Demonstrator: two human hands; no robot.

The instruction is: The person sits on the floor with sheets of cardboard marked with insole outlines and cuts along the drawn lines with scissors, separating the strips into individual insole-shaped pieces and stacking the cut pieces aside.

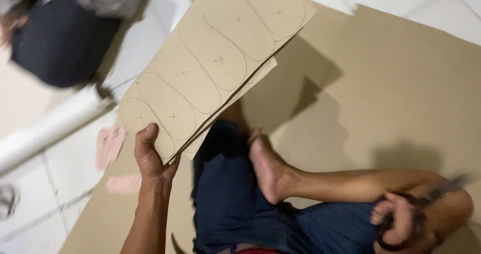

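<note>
Cardboard sheets (210,68), tan and stacked, fill the upper middle of the view from your head. Your left hand (150,156) grips their lower corner, thumb on top and fingers curled underneath, and holds them up off the floor, tilted away from you. The top sheet carries a row of long rounded outlines drawn in pen, each with a small cross in its middle.

Your right hand (401,224) sits at the lower right, closed around scissors (426,209) with dark handles. The picture is blurred there, so the blades are hard to make out. That hand rests near your knee, well apart from the sheets.

You sit on the floor with one bare foot (268,166) tucked across your dark blue shorts (230,199). A large sheet of brown cardboard (401,93) lies flat beneath you on white floor tiles (60,163).

To the left lie a white roll (50,126) and two pale pink scraps (110,143), just beside the big sheet's edge. A dark rounded shape (60,41) sits blurred at the upper left.
</note>
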